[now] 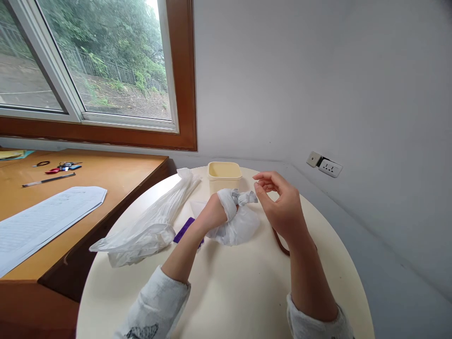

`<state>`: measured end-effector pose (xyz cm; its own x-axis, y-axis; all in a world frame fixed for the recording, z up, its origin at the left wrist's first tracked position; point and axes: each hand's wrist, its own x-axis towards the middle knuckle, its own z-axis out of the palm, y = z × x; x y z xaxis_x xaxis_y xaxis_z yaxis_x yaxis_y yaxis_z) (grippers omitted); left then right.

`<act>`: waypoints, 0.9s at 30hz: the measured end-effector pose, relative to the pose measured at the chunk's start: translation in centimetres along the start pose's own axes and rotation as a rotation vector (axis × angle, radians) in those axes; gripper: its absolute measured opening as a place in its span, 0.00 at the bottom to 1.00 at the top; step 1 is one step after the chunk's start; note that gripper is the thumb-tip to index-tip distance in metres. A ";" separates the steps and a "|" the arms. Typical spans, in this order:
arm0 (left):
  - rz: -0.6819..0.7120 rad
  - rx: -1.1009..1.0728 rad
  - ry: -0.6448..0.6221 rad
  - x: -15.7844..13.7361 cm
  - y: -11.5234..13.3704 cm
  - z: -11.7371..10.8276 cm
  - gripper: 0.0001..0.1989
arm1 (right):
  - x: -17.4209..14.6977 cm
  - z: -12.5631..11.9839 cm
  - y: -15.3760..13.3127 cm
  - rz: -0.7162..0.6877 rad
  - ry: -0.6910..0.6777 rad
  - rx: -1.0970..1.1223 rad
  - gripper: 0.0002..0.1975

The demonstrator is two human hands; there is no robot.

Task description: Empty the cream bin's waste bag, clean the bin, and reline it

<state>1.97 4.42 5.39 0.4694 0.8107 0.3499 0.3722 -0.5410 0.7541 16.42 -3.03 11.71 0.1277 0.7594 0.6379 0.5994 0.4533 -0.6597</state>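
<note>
My left hand reaches through the looped top of a knotted white plastic bag, which rests on the round table. The bag's plastic wraps over the hand, and its fingers are mostly hidden behind it, near the knot. Just right of the knot's loose end, my right hand hovers with curved fingers and the thumb apart from them, holding nothing. Behind the bag stands a pale yellow square container. A second, flattened white plastic bag lies to the left, beside a purple cloth-like piece.
A brown cord-like loop lies partly under my right forearm. On the left, a wooden desk bears papers, a pen and keys. A window and a wall with a socket border the table.
</note>
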 end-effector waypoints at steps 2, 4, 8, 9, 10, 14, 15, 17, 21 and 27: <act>-0.009 0.055 0.031 0.0 -0.2 0.1 0.02 | -0.1 0.1 -0.2 -0.022 -0.049 0.002 0.06; -0.004 0.115 0.057 0.0 -0.4 0.2 0.02 | -0.2 0.3 -0.4 -0.032 -0.156 -0.019 0.06; -0.001 0.174 0.073 0.0 -0.4 0.1 0.05 | -0.4 1.3 -0.2 0.016 -0.309 -0.138 0.07; -0.003 0.186 0.070 0.0 -0.3 0.1 0.05 | -0.5 1.5 -0.1 0.033 -0.329 -0.166 0.08; -0.002 0.196 0.067 0.0 -0.2 0.1 0.05 | -0.5 1.7 0.1 0.047 -0.348 -0.188 0.08; 0.021 0.208 0.049 -0.2 0.2 -0.1 0.01 | -0.6 2.1 0.4 0.068 -0.390 -0.235 0.09; 0.017 0.209 0.049 -0.2 0.2 -0.1 0.02 | -0.7 2.1 0.4 0.074 -0.392 -0.245 0.09; 0.000 0.222 0.050 -0.3 0.3 -0.2 0.04 | -0.7 2.1 0.4 0.090 -0.391 -0.267 0.09; -0.015 0.258 0.057 -0.3 0.0 -0.1 0.06 | -0.7 2.3 0.5 0.107 -0.387 -0.340 0.10; -0.014 0.293 0.062 -0.2 0.3 -0.1 0.07 | -0.6 2.8 0.6 0.119 -0.389 -0.421 0.09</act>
<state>1.89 4.07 5.62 0.4165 0.8255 0.3808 0.5979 -0.5643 0.5693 14.45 -1.88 9.85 -0.0382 0.9452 0.3241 0.8714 0.1903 -0.4522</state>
